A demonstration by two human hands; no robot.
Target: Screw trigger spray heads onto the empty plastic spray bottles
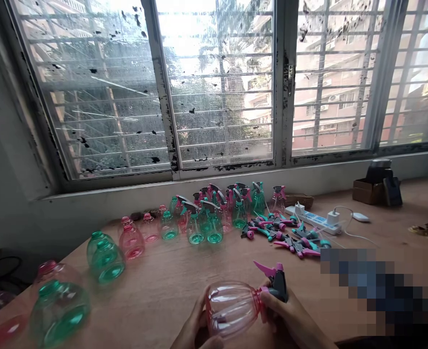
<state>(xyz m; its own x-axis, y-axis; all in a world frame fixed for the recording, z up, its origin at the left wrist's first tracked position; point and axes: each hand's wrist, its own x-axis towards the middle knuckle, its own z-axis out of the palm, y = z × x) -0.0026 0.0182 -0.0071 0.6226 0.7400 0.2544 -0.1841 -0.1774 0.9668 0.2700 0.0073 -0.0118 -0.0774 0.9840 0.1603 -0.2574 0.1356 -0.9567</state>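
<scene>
1. Near centre, the left hand [195,325] cups the underside of a clear pink plastic bottle [232,310], its fingers curled.
2. The right hand [290,315] closes around the bottle's neck, just below a pink trigger sprayer head [277,283].
3. Farther off, loose sprayer heads [282,237] lie right of rows of bottles [203,225].

The pink spray bottle [232,310] is glossy, clear plastic (the trigger head [278,286] looks matt), and the tabletop [152,310] is smooth, pale wood.
</scene>
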